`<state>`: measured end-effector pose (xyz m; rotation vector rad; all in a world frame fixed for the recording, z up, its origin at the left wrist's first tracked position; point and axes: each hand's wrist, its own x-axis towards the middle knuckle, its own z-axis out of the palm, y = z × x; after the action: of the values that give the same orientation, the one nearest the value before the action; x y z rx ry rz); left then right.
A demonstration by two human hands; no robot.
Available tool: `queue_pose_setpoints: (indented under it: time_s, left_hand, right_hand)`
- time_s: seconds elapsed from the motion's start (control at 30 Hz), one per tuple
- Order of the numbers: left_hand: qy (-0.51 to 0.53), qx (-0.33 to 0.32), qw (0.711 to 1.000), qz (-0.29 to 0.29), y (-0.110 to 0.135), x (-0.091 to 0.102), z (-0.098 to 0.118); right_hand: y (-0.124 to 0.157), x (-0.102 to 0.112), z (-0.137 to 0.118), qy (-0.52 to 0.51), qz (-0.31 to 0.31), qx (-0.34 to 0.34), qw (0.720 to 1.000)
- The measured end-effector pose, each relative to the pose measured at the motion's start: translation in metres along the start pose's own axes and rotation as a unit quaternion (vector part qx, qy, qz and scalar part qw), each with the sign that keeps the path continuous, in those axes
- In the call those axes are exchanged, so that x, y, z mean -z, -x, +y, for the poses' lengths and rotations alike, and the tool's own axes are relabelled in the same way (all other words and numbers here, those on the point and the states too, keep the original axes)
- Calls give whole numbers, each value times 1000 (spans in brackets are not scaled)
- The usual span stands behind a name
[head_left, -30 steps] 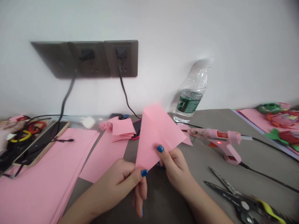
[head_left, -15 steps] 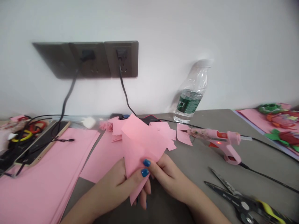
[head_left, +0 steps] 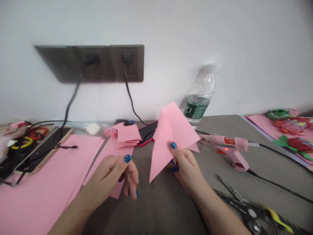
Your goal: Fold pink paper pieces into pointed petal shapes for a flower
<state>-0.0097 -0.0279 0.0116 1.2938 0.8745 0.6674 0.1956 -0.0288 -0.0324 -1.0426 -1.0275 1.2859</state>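
My right hand [head_left: 186, 164] pinches a folded pink paper triangle [head_left: 170, 137] and holds it up above the grey table [head_left: 171, 209], its long point aimed down and to the left. Thumb on the front, fingers behind it. My left hand [head_left: 117, 174] hovers to the left of the paper, apart from it, fingers loosely curled with nothing in them. It hangs over the near corner of a flat pink sheet [head_left: 110, 160]. All fingernails are painted blue.
A pink glue gun [head_left: 231, 147] with its cable lies right of the paper, scissors [head_left: 246, 209] at the front right. A tilted water bottle [head_left: 199, 101], a dark phone [head_left: 146, 132], small folded pink pieces [head_left: 127, 133], a pink sheet stack [head_left: 41, 182] and a tablet [head_left: 41, 150] surround them.
My left hand has let go of the folded paper and drawn away to the left. My right hand has lifted the triangle up and to the right.
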Motion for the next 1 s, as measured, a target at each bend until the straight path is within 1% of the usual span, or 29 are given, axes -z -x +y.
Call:
queue_pose_setpoints:
  time_s: [0.03, 0.07, 0.1, 0.13, 0.17, 0.2, 0.23, 0.27, 0.4, 0.5, 0.57, 0.6, 0.67, 0.73, 0.8, 0.83, 0.87, 0.93, 1.0]
  left_hand:
    - [2, -6, 1000, 7, -1, -2, -2]
    - [-1, -10, 1000, 2, -1, -5, -4]
    - [-15, -10, 1000, 0, -1, -9, -6]
    - [-28, -6, 1000, -1, 0, -12, -9]
    - [-38, 12, 999, -2, 0, -16, -11]
    - [-46, 31, 998, -5, 1, -19, -12]
    - [-49, 47, 998, -14, 1, -22, -14]
    - [-49, 59, 997, -30, 1, -23, -14]
    - [-31, 77, 991, -108, 0, -26, -13]
    - [-32, 115, 978, -171, 0, -27, -10]
    - [-42, 132, 970, -198, 2, -25, -9]
    - [-49, 136, 969, -200, 2, -22, -9]
    - [-69, 111, 977, -171, 3, -17, -9]
    - [-87, 51, 985, -137, 3, -11, -8]
    - [-98, -7, 988, -116, 2, -7, -8]
    - [-105, -18, 988, -108, 1, -7, -8]
    - [-115, -14, 988, -101, 1, -8, -8]
    - [-135, 18, 986, -97, 1, -12, -9]
    - [-136, 57, 983, -110, 3, -16, -9]
  right_hand:
    - [2, -1, -1, 32, -20, 6, 999]
    - [4, -3, -4, 70, -47, 8, 996]
    - [6, -5, -6, 91, -83, 20, 992]
    - [9, -8, -9, 100, -135, 25, 985]
    - [11, -9, -12, 100, -186, 23, 977]
    - [12, -11, -14, 97, -217, 22, 971]
    - [12, -11, -15, 91, -225, 20, 970]
    - [12, -11, -15, 87, -212, 19, 973]
    - [5, -7, -5, 75, -77, 3, 994]
    - [-1, -3, 2, 8, 0, -10, 1000]
    - [-4, 0, 4, -43, 6, -17, 999]
    - [-4, 1, 5, -47, 7, -17, 999]
    - [-3, 2, 5, -18, -5, -21, 1000]
    - [1, 1, 2, 32, -31, -25, 999]
    - [6, -2, -2, 73, -79, -26, 994]
    - [8, -3, -5, 86, -108, -23, 990]
    - [9, -5, -8, 92, -141, -18, 986]
    - [11, -8, -13, 90, -197, -6, 976]
    - [12, -10, -15, 81, -229, 3, 970]
